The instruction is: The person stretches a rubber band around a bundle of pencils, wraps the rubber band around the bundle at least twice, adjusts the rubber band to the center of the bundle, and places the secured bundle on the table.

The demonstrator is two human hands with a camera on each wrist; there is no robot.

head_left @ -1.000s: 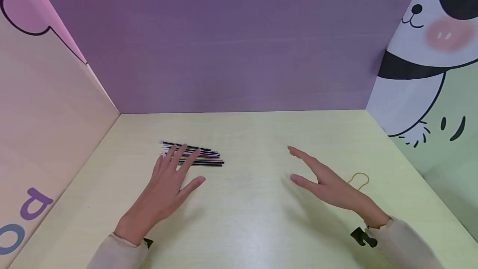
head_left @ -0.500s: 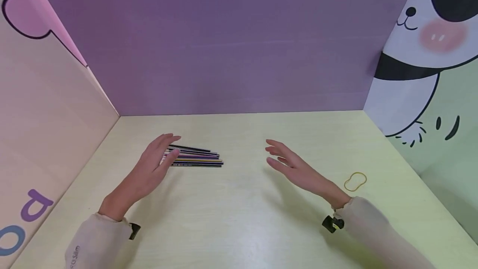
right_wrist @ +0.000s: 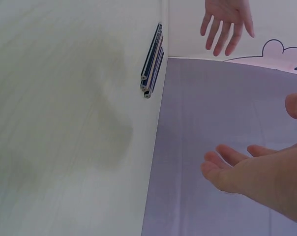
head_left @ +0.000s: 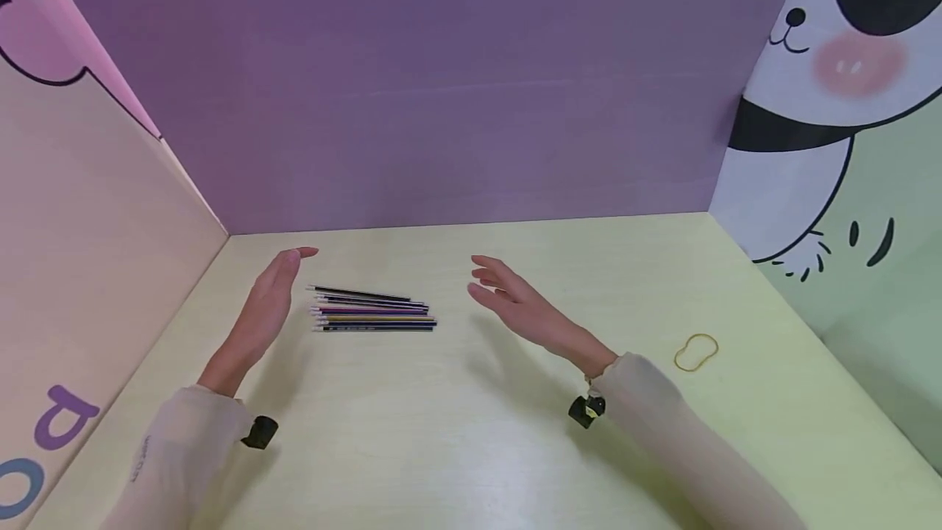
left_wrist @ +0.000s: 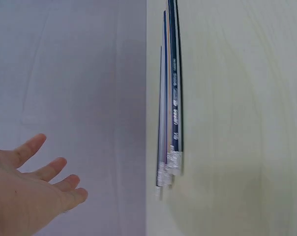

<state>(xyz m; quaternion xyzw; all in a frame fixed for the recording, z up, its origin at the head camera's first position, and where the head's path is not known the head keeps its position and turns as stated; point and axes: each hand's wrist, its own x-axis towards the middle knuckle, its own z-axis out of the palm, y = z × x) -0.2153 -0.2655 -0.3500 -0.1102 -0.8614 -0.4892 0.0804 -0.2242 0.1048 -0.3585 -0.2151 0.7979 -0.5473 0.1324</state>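
Observation:
Several dark pencils (head_left: 375, 309) lie side by side on the pale table, their white-looking ends toward the left. In the left wrist view the pencils (left_wrist: 174, 98) show pale lettering and silvery ends. My left hand (head_left: 261, 305) is raised just left of the bundle, palm turned inward, fingers extended, holding nothing. On the other side my right hand (head_left: 526, 305) hovers above the table with relaxed, slightly bent fingers, also holding nothing. Both hands stand apart from the pencils. A yellow rubber band (head_left: 696, 352) lies on the table to the right of my right forearm.
A purple panel (head_left: 471, 88) rises behind the pale table (head_left: 441, 432). To the left stands a pinkish wall (head_left: 96, 227) with letters and a cartoon; a green wall (head_left: 890, 285) with a panda picture stands to the right. Black wrist mounts (head_left: 586, 409) sit at the cuffs.
My left hand has moved left off the pencils, turning its palm inward and uncovering them. The right hand has moved left toward them, leaving the rubber band in full view. Pencils and band stay put.

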